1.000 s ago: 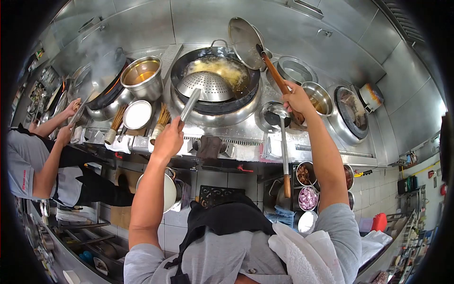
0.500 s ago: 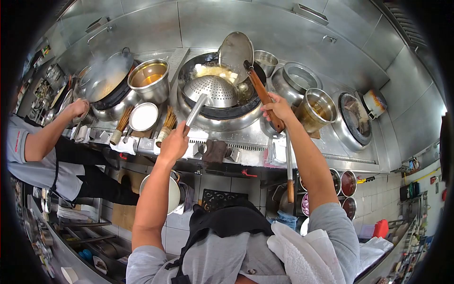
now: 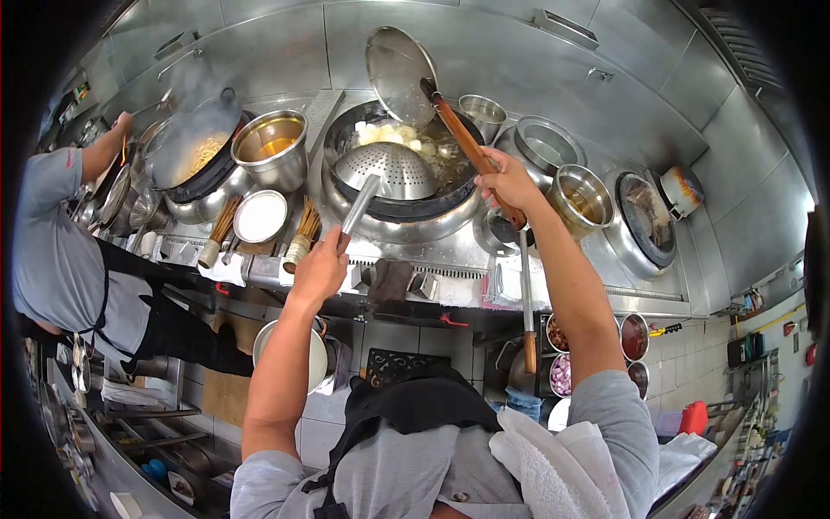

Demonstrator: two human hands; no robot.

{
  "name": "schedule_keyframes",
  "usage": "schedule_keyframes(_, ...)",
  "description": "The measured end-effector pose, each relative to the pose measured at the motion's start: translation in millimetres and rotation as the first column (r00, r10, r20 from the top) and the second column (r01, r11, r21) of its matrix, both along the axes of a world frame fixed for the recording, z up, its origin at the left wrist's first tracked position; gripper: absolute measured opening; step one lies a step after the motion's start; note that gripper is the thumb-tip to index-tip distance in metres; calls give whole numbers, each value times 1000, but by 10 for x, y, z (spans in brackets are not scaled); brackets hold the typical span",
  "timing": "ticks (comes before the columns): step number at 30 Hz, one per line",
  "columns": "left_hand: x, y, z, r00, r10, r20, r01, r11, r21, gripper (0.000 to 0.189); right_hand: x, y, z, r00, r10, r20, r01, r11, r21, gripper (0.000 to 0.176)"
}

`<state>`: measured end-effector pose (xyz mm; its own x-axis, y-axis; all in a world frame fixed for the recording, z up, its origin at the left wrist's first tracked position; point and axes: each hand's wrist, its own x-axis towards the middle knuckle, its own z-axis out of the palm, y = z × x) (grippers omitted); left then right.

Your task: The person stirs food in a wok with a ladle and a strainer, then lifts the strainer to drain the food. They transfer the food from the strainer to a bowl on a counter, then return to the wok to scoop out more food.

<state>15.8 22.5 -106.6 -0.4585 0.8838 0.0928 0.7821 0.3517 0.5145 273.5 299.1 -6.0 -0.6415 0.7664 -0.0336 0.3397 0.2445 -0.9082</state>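
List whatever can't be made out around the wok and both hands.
- Head view, wok: contents beneath the strainer are hidden by its dome.
- The left hand: fingers on the strainer handle are hidden behind the hand's back.
- The ladle in the right hand: too tilted to tell whether its bowl holds anything.
- The ingredient bowls: partly covered by the right forearm.

Two ladles (image 3: pixel 400 65), two bamboo brushes (image 3: pixel 303 229), one perforated strainer (image 3: pixel 389 169)

perforated steel strainer (image 3: pixel 386 169): dome up, in wok (image 3: pixel 467 206) | wooden-handled ladle (image 3: pixel 451 124): raised, tilted above wok
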Motion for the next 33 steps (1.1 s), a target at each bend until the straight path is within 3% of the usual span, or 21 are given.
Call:
schedule_keyframes(2,117,-50,249,999,13,48,-12,1000,-29,57,-42,-64,119,999,22,44,-23,1000,19,67)
schedule_keyframes(11,167,-182,376,998,-21,59,15,995,102,52,-158,-1,64,975,138,176,-141,990,4,69)
schedule_keyframes(17,209,-187,384,986,-69,153,53,993,110,56,60,55,27,966,9,257,-31,996,82,68)
schedule_keyframes(21,344,-162,469,945,-133,299,96,986,136,59,257,83,-6,980,-58,188,49,997,55,68)
schedule_keyframes(27,522,-142,503,958,-128,255,99,987,125,62,485,145,6,970,-189,153,163,972,170,67)
schedule_keyframes(30,552,-191,419,951,-135,279,85,979,184,62,549,201,-1,965,-197,172,170,972,163,68)
schedule_keyframes(33,568,-235,277,924,-158,347,68,964,258,63,578,254,-246,974,-188,127,185,982,37,69)
